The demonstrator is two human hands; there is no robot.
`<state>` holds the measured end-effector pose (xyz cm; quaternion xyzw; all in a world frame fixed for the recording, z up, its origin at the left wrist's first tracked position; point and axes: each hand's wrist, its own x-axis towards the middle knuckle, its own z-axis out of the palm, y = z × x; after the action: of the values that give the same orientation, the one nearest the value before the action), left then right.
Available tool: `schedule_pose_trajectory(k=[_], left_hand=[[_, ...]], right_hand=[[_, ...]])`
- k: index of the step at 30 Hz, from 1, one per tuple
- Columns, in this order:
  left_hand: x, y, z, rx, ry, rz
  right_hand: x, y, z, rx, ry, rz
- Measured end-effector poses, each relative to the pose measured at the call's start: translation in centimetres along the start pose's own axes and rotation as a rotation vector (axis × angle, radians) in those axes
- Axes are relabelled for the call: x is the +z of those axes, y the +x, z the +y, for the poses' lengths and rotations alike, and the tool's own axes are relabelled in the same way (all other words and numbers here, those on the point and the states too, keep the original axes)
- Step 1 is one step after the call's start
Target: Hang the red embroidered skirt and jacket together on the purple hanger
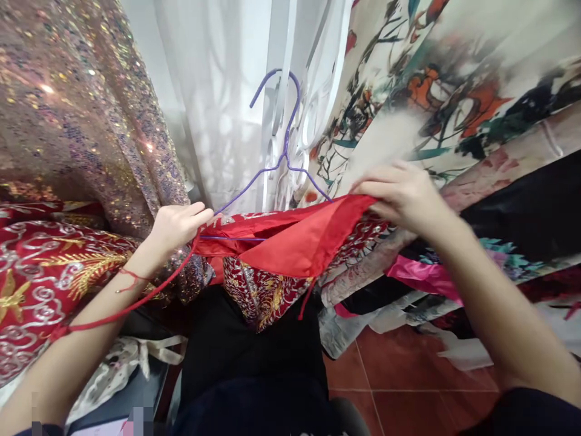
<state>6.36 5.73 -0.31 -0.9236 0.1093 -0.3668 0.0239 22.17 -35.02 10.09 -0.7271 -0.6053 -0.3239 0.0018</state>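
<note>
A red embroidered garment (290, 248) with gold and silver patterns hangs over a purple wire hanger (285, 145), its plain red lining turned toward me. My left hand (179, 225) is closed on the garment's left edge, near one shoulder of the hanger. At the upper right edge, my right hand (399, 194) pinches the red fabric between thumb and fingers. From near my left hand a thin red cord (149, 297) runs down across my left forearm. A short red tie dangles from the garment's lower right. Part of the hanger is hidden inside the cloth.
Sequinned fabric (82, 109) hangs at the left, above more red embroidered cloth (54, 278). A white curtain (213, 91) is behind the hanger, beside a white openwork frame (318, 91). Floral garments (436, 91) hang at the right, over a red tiled floor (399, 369).
</note>
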Motion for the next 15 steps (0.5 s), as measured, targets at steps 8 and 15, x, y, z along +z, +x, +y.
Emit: schedule_pose_trajectory(k=[8,15], left_hand=[[-1.1,-1.6,-0.3,-0.203,-0.261,0.094],[1.9,-4.2,-0.7,-0.605,-0.599,0.351]], right_hand=[[8.0,2.0,-3.1,0.172,0.352,0.056],[8.0,1.0,-4.4,0.359,0.401,-0.038]])
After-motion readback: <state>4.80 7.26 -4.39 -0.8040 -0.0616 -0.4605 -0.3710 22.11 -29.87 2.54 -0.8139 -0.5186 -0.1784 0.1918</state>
